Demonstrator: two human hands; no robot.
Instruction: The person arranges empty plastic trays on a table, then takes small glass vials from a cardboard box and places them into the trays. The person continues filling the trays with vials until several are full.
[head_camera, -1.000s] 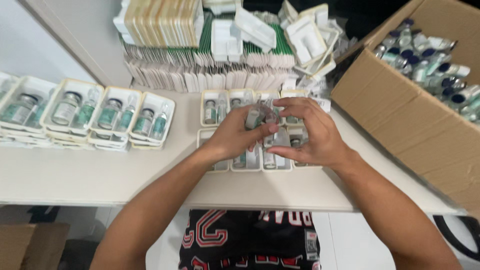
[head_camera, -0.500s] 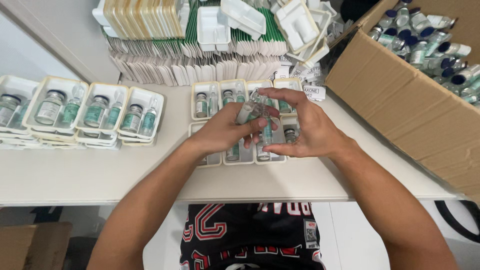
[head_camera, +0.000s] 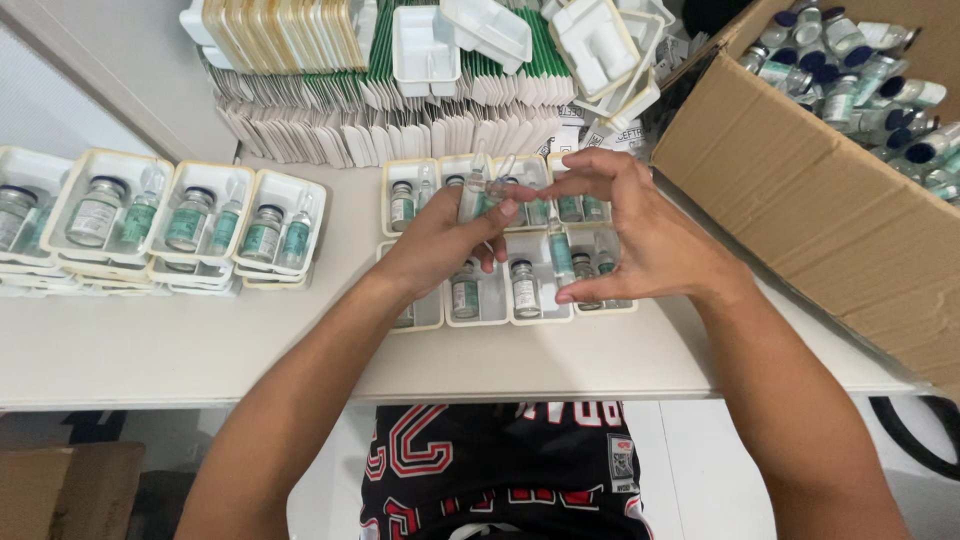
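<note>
My left hand and my right hand meet above a group of cream plastic trays on the white table. Each tray holds a small glass vial with a green label. The left hand's thumb and fingers pinch a few thin clear ampoules that point up and away. One more ampoule stands upright in the right hand's fingers, over a tray. That hand's thumb and forefinger reach toward the left hand's ampoules. The hands hide parts of the trays beneath.
An open cardboard box full of loose vials stands at the right. Stacked flat cartons and empty white trays line the back. A row of filled trays sits at the left. The table's front edge is near my body.
The hands have drawn slightly apart and lifted. The ampoules in the fingers now show more clearly, and one has come to stand upright in the right hand.
</note>
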